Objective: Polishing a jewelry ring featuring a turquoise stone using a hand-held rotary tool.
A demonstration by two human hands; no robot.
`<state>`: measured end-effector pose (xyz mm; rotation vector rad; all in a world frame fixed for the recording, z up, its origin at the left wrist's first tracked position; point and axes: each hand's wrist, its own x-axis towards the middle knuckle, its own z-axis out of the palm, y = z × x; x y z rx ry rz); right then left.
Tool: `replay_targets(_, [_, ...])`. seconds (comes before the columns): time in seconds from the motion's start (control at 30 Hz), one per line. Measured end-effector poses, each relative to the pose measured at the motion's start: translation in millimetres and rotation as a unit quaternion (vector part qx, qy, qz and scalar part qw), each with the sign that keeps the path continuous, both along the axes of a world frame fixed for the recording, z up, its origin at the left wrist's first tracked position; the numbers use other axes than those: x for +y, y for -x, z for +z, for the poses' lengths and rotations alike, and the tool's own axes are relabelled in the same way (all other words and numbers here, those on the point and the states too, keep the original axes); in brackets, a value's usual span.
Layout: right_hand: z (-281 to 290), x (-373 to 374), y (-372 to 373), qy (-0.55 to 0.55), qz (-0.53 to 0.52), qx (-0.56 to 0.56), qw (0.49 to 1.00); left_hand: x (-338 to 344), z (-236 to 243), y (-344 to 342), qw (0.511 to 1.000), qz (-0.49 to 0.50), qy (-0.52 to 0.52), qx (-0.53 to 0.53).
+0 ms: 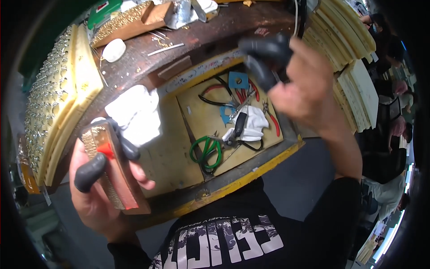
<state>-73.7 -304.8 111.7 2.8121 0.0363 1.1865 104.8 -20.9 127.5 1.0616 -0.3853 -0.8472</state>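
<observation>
Your left hand (87, 197) wraps its grip around the wooden block (122, 179), presumably for steadiness; your right hand (304, 85), fingers parted by the far-right drawer (163, 168) corner, looks empty.

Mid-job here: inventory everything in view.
Wooden block: one, brown and gold, left hand
Crumpled wads: two, white, beside left hand and in drawer
Drawer: one, yellowish, centre
Scissors: one, green, drawer
Pliers: several, red or black handles, drawer
Flat pieces: two, blue, drawer
Workbench: one, dark brown, top
Wooden piece: one, brown and gold, bench
Round item: one, white, bench
Rod: one, pale, bench
Ringed boards: one stack, pale yellow, left
Plain boards: many, pale, right
People: several, mixed clothing, right edge
Shirt: one, black, bottom
Left hand: one, black-tipped fingers, lower left
Right hand: one, blurred, black-tipped, upper right
</observation>
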Motion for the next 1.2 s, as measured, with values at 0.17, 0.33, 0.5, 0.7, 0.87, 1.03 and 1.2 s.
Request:
replay_targets(0.17, [-59, 23, 56, -0.195, -0.026, 0.282, 0.939, 4, -6, 0, 0.999, -0.031, 0.023, -0.006])
replay_targets(0.33, [-90, 33, 66, -0.238, -0.037, 0.320, 0.916, 11, -4, -2, 0.999, -0.036, 0.021, -0.005])
replay_targets(0.5, [-106, 36, 58, -0.232, -0.022, 0.301, 0.924, 12, -8, 1, 1.000, -0.017, 0.022, -0.001])
replay_targets(0.7, [-119, 5, 37, -0.159, 0.005, 0.212, 0.964, 9, -8, 5, 1.000, -0.004, 0.016, -0.001])
replay_targets(0.87, [-114, -21, 8, -0.228, -0.014, 0.155, 0.961, 6, -7, 8, 1.000, 0.018, -0.013, -0.023])
replay_targets(1.03, [-93, -30, 21, -0.271, -0.053, 0.162, 0.947, 9, -11, 7, 0.999, 0.026, -0.010, -0.026])
replay_targets(1.2, [-88, -17, 73, -0.317, -0.099, 0.400, 0.854, 15, -12, 5, 1.000, 0.024, 0.006, -0.018])
